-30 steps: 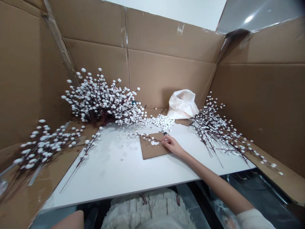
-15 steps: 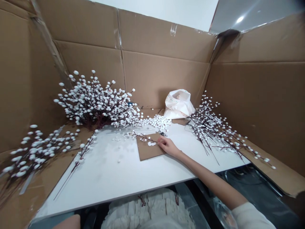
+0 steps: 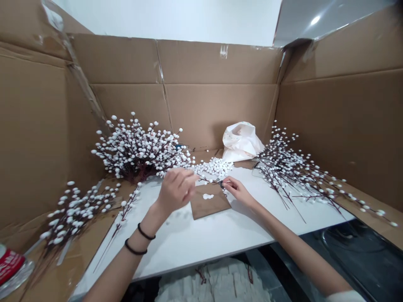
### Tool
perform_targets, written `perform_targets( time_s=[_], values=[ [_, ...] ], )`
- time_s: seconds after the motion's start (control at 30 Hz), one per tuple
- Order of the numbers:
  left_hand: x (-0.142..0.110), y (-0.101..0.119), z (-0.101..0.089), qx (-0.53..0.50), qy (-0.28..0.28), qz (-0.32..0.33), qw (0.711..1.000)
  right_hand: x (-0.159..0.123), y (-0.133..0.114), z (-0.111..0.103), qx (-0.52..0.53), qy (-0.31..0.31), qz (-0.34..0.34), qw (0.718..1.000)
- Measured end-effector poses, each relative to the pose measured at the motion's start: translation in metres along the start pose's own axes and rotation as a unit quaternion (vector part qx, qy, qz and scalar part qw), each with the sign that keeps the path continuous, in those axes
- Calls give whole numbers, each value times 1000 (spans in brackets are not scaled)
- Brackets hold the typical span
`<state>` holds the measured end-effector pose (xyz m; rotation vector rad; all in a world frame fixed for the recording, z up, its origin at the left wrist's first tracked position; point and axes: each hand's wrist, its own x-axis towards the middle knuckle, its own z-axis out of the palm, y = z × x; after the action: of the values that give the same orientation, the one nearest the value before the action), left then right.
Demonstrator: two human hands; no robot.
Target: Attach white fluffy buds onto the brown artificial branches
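Observation:
My right hand [image 3: 237, 189] pinches the stem end of a thin twig with white berries [image 3: 206, 180], above the back of a square piece of cardboard [image 3: 209, 209]. A white blob [image 3: 208, 196] lies on that cardboard; whether it is glue I cannot tell. My left hand [image 3: 176, 189], with two black bands on its wrist, hangs over the white board [image 3: 182, 235] just left of the cardboard. Its fingers are curled but smeared by motion, and they hide part of the twig. Small black rings [image 3: 221, 184] lie by my right fingertips.
Behind the hands lies a heap of loose white berries [image 3: 217, 167], beside a white bag [image 3: 242, 142]. Berry branches stand in a big bunch [image 3: 138, 147] at back left. More lie at left [image 3: 78, 209] and right [image 3: 289, 167]. Cardboard walls [image 3: 220, 100] enclose the table.
My left hand has come up from the lower left edge to over the board, near the twig. My right hand still holds the twig. The view has tilted up and shifted left.

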<state>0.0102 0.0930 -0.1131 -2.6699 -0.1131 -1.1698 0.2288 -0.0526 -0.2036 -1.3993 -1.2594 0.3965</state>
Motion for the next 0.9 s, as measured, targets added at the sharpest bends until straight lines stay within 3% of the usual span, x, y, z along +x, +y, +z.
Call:
perform_targets(
  time_s=[0.13,0.23,0.33,0.57,0.7,0.8,0.9],
  values=[
    [-1,-16,17,29,51,-51,997,2,-5,-10,-16,4,-3,1000],
    [-14,-27,34,32,7,-42,999,1,-6,-16,-33,-21,-8,999],
    [-23,-31,44,17,-54,-27,998,1,-7,-21,-49,-3,-15,999],
    [-25,-27,47,-5,-108,-30,994,-1,-13,-27,-77,7,-15,997],
    [-28,-22,51,-64,-162,-52,983,-1,-12,-34,-99,50,-30,993],
    [-30,-19,55,-90,-183,-59,977,1,-8,-40,-176,71,-64,980],
    [-30,-17,58,-100,-181,-20,978,2,-5,-44,-271,79,-95,955]
  ],
)
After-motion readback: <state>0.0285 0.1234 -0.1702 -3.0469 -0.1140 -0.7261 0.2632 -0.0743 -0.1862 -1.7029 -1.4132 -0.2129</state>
